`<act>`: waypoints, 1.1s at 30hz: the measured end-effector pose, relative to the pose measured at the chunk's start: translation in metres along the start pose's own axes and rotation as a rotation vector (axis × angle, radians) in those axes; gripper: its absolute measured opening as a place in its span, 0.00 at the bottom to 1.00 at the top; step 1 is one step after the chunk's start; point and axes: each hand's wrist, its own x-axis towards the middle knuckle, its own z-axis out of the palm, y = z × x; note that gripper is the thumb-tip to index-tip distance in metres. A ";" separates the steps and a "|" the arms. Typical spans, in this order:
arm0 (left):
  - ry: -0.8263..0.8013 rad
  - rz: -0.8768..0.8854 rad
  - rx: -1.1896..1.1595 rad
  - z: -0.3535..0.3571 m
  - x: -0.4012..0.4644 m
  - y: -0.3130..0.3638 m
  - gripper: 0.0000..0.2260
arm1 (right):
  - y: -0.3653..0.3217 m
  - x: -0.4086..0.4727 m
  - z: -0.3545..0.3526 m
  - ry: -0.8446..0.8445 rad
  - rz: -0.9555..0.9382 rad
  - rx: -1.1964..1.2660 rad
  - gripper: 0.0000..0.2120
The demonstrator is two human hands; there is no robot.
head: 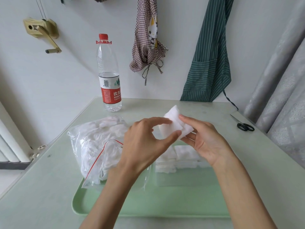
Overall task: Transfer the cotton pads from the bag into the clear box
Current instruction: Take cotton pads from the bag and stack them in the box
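A clear zip bag [97,142] with a red seal strip lies on the left of the green tray [132,209], full of white cotton pads. The clear box [183,177] stands on the tray's right side with stacked cotton pads [184,156] inside. Above the box, both hands hold a small stack of white cotton pads [175,121]. My left hand [145,142] pinches the stack's near edge between thumb and forefinger. My right hand [204,139] holds it from the right, thumb on top and fingers underneath.
A water bottle [109,76] with a red cap stands at the table's back. Black scissors [244,125] lie at the right edge. Two aprons hang on the wall behind. A radiator stands left of the table.
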 end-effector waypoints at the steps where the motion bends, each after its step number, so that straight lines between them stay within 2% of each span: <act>1: 0.019 -0.006 -0.002 0.002 0.000 0.000 0.18 | 0.000 0.000 0.000 -0.007 0.008 0.008 0.07; 3: 0.065 -0.015 -0.026 0.006 0.000 -0.003 0.20 | 0.001 0.000 0.001 -0.034 0.026 0.019 0.07; 8: 0.111 -0.033 -0.272 0.006 0.005 -0.009 0.07 | 0.002 0.001 0.005 -0.054 0.083 0.143 0.05; 12: 0.182 -0.150 -0.520 -0.002 0.008 -0.009 0.06 | 0.005 0.001 0.008 -0.019 0.059 0.135 0.05; 14: 0.311 -0.194 -0.505 -0.006 0.009 -0.010 0.08 | 0.007 0.001 0.009 0.000 0.030 0.104 0.04; 17: 0.417 -0.112 -0.315 -0.009 0.007 -0.007 0.07 | 0.011 0.001 0.014 0.024 0.003 0.090 0.04; 20: 0.289 -0.013 -0.084 0.000 0.003 -0.002 0.08 | 0.015 0.001 0.023 0.005 -0.011 0.099 0.07; 22: 0.201 -0.002 -0.028 0.007 0.002 -0.004 0.10 | 0.013 -0.001 0.026 -0.035 -0.025 0.128 0.07; 26: 0.029 -0.050 -0.259 0.008 0.005 -0.012 0.15 | 0.004 -0.007 0.023 -0.146 -0.071 0.003 0.15; 30: -0.025 -0.075 -0.471 0.007 0.008 -0.010 0.12 | 0.005 -0.008 0.026 -0.040 -0.173 -0.106 0.15; 33: -0.032 -0.181 -0.658 0.005 0.008 -0.010 0.08 | 0.007 -0.009 0.029 0.016 -0.251 -0.177 0.14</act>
